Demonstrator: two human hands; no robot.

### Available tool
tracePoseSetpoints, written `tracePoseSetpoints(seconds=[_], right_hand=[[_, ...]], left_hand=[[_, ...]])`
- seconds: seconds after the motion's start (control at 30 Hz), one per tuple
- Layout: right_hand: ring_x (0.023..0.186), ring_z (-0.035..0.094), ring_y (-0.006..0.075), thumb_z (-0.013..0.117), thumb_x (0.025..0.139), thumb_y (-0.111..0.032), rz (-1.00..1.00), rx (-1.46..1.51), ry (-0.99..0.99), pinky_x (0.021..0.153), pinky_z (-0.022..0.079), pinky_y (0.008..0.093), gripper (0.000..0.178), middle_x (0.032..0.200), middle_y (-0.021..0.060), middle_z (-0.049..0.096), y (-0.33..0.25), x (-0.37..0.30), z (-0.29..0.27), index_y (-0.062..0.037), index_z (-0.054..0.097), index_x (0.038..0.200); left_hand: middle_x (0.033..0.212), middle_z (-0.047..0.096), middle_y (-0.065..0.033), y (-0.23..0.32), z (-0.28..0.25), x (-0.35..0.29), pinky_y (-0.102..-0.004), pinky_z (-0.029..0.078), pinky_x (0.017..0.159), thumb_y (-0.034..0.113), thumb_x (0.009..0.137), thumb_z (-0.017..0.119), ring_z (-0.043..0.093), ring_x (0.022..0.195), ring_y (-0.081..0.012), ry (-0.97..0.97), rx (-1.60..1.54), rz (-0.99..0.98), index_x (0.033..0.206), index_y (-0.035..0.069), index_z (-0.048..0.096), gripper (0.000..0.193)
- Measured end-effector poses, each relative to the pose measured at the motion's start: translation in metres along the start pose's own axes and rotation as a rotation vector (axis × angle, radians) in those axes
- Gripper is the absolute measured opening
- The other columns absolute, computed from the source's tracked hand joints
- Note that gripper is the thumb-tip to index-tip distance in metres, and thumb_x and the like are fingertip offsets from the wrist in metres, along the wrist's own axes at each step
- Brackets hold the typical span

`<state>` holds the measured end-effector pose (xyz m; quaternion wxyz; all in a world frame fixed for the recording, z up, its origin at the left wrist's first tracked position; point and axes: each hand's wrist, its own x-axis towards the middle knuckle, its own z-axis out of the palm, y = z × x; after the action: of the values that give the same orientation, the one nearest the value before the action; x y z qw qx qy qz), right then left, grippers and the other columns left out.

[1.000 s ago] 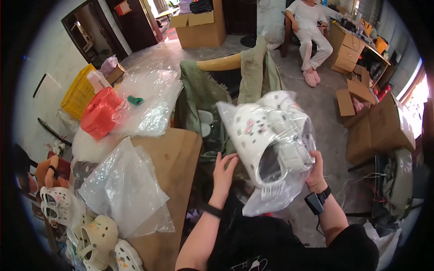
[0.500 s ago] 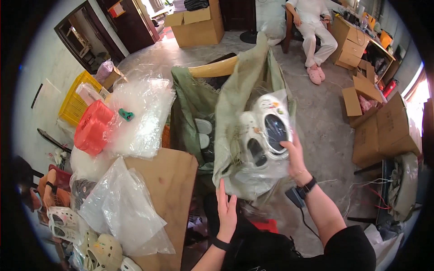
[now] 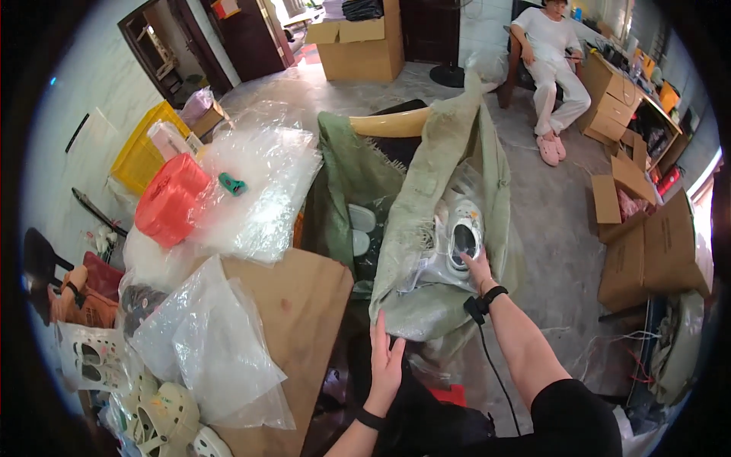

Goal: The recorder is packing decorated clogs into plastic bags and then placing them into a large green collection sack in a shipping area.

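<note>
1 left hand, open with fingers extended, touches the near rim of the green sack; the right hand grips the bagged shoes inside the sack's mouth. The brown tabletop edges near the sack's left; grey floor stretches from its right to cardboard boxes.

Your head-worn fisheye looked forward and down, fairly near your left hand and right hand.
</note>
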<state>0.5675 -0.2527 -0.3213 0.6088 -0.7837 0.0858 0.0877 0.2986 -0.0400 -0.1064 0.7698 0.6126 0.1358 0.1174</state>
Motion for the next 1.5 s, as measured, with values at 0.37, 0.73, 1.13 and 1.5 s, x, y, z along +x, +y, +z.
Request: tracePoseSetpoints(seconds=[0.37, 0.73, 1.13, 1.5], right_hand=[[0.106, 0.063, 0.0355, 0.039, 0.091, -0.059, 0.065, -1.390, -0.348, 0.089, 0.048, 0.0433, 0.063, 0.112, 0.0191, 0.066, -0.119, -0.081, -0.054, -0.0056, 0.071, 0.105], [0.106, 0.062, 0.0340, 0.051, 0.097, -0.030, -0.632, -0.785, -0.137, 0.090, 0.047, 0.0396, 0.040, 0.113, 0.0194, 0.066, -0.159, -0.122, -0.056, 0.0019, 0.061, 0.118], [0.101, 0.059, 0.0326, 0.061, 0.084, -0.004, -1.336, -0.415, -0.691, 0.089, 0.047, 0.0389, 0.026, 0.109, 0.0143, 0.063, -0.287, -0.309, 0.135, -0.0028, 0.062, 0.110], [0.125, 0.044, 0.0341, 0.062, 0.085, -0.018, -1.580, -0.602, -0.900, 0.105, 0.035, 0.0468, 0.040, 0.132, 0.0159, 0.049, -0.248, -0.359, 0.218, -0.0086, 0.056, 0.124]], left_hand=[[0.149, 0.031, -0.0192, 0.004, -0.021, -0.010, -0.0327, 0.037, 0.106, 0.008, 0.093, 0.056, 0.035, 0.137, -0.0261, 0.027, 0.258, 0.129, 0.146, 0.002, 0.033, 0.057], [0.143, 0.041, -0.0133, 0.104, -0.085, -0.106, -0.0356, 0.041, 0.102, 0.006, 0.091, 0.056, 0.043, 0.130, -0.0276, 0.283, 0.519, 0.400, 0.130, 0.008, 0.054, 0.038], [0.128, 0.054, -0.0138, 0.203, -0.231, -0.312, -0.0377, 0.037, 0.104, 0.002, 0.086, 0.056, 0.050, 0.120, -0.0287, 1.290, 1.080, 0.369, 0.117, 0.001, 0.060, 0.032], [0.149, 0.030, -0.0204, 0.235, -0.298, -0.304, -0.0460, 0.036, 0.104, 0.015, 0.067, 0.081, 0.040, 0.126, -0.0412, 1.339, 1.312, 0.367, 0.141, 0.011, 0.039, 0.085]])
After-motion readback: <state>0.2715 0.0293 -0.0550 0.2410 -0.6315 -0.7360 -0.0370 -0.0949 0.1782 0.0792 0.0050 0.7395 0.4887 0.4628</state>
